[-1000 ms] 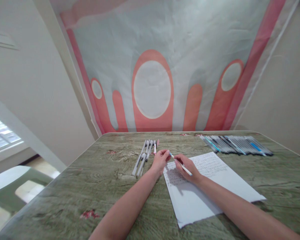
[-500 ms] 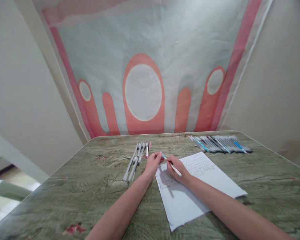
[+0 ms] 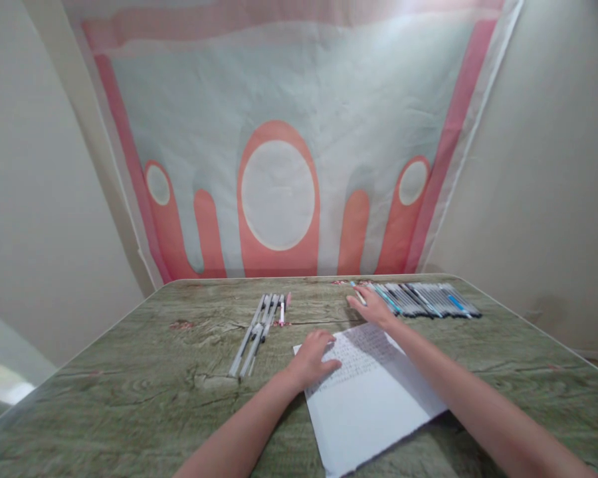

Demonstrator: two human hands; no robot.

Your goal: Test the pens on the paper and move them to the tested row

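Note:
My left hand [image 3: 313,360] rests on the upper left corner of a sheet of paper [image 3: 373,418], its fingers and thumb apart and nothing in them. Lines of handwriting cover the sheet's upper part. Beyond the paper, my right hand [image 3: 372,308] has its thumb and fingers around a slim white pen with a blue end [image 3: 358,294], low at the table top. That pen is at the left end of a long row of pens [image 3: 423,300], which lie side by side. Part of the pen is hidden by the fingers.
Left of the paper, several grey pens [image 3: 254,335] lie in a slanted group, with a pink-and-white pen [image 3: 282,312] beside them. The wood-patterned table [image 3: 129,372] reaches back to a wall hanging [image 3: 204,99] with pink arches.
My right hand has moved from the paper, away and to the right, carrying the pen to the row. My left hand has left the pen's tip and opened onto the sheet. The view has shifted slightly.

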